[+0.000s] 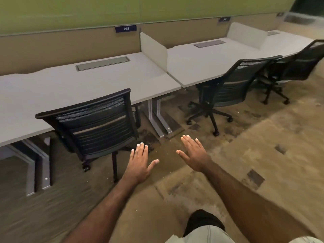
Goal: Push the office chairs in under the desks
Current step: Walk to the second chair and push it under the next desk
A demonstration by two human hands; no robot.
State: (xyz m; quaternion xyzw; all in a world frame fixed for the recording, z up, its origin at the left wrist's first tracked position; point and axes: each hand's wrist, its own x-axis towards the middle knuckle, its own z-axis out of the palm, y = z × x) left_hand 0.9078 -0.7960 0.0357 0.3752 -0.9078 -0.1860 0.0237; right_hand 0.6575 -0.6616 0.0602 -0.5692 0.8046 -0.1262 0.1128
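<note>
A black mesh office chair [94, 123] stands at the left desk [70, 81], its backrest close against the desk edge. A second black chair [233, 85] stands at the middle desk [201, 64], turned at an angle with its wheeled base out on the carpet. A third chair [301, 62] stands at the far right. My left hand [140, 162] hovers open just right of the first chair's back, touching nothing. Beside it, my right hand [194, 153] is open too, fingers spread, over bare carpet.
Grey desk legs [157, 118] stand between the first two chairs. Low white dividers [154, 48] separate the desks, with a tan panel and a sign reading 248 [125, 28] behind. Patterned brown carpet [263, 155] stretches to the right. My knee and shoe [203, 223] show at the bottom.
</note>
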